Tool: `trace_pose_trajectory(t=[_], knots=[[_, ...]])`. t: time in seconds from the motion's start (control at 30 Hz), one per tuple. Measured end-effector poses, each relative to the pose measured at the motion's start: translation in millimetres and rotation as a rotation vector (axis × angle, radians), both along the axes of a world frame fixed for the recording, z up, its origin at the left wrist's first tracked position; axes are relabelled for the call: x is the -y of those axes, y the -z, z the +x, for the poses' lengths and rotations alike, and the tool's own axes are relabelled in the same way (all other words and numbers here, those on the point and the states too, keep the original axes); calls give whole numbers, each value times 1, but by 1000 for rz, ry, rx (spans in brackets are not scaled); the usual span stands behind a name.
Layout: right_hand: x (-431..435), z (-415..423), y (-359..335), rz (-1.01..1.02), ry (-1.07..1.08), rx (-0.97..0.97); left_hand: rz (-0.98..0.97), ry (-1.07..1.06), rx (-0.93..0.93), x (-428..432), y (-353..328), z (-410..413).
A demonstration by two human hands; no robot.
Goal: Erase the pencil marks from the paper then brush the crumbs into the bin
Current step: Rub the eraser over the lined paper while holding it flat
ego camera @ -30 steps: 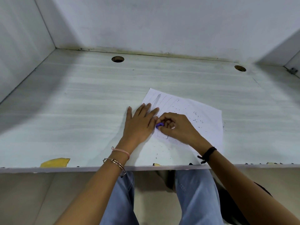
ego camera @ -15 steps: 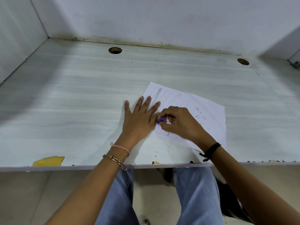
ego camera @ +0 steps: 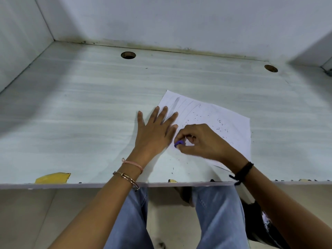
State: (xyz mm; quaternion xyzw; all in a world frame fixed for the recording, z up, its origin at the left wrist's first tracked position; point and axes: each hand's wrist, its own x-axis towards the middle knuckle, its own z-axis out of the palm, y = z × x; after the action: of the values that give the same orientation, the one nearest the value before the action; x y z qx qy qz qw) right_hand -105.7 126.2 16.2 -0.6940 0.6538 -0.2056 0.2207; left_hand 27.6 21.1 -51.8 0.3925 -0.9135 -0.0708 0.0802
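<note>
A white sheet of paper [ego camera: 221, 115] lies on the pale desk [ego camera: 80, 114], with faint pencil lines near its far left corner. Dark eraser crumbs [ego camera: 220, 129] are scattered over the sheet and on the desk in front of it. My left hand [ego camera: 154, 131] lies flat with spread fingers on the paper's left edge, pressing it down. My right hand [ego camera: 199, 141] pinches a small purple eraser [ego camera: 178, 143] against the paper, right beside my left hand's fingers. No bin is in view.
Two round cable holes [ego camera: 128, 55] [ego camera: 271, 68] sit near the desk's back edge. A yellow scrap [ego camera: 53, 177] lies at the front edge on the left. White walls close in the desk at the back and both sides. My legs are below the front edge.
My right hand with the eraser has shifted slightly over the paper. The left hand has stayed flat on the sheet. The camera view has shifted a little.
</note>
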Motion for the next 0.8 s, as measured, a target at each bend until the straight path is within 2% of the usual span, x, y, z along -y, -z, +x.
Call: trace_pose_trajectory(t=[0.13,0.27,0.43,0.57,0.73,0.8], knots=[[12,-4,4,-98,87,-38,0,-4,-3,1,0,0],[0,3,1,25,-43,22,20,1,5,0,0,0],[18,-9,5,-127,148,-28,28,-4,20,2,-3,1],[2,3,2,23,-10,57,4,12,39,0,-3,0],[22,-14,2,-125,143,-22,30,-9,1,1,-2,0],[15,-7,4,-88,73,-7,6,-7,14,1,-2,0]])
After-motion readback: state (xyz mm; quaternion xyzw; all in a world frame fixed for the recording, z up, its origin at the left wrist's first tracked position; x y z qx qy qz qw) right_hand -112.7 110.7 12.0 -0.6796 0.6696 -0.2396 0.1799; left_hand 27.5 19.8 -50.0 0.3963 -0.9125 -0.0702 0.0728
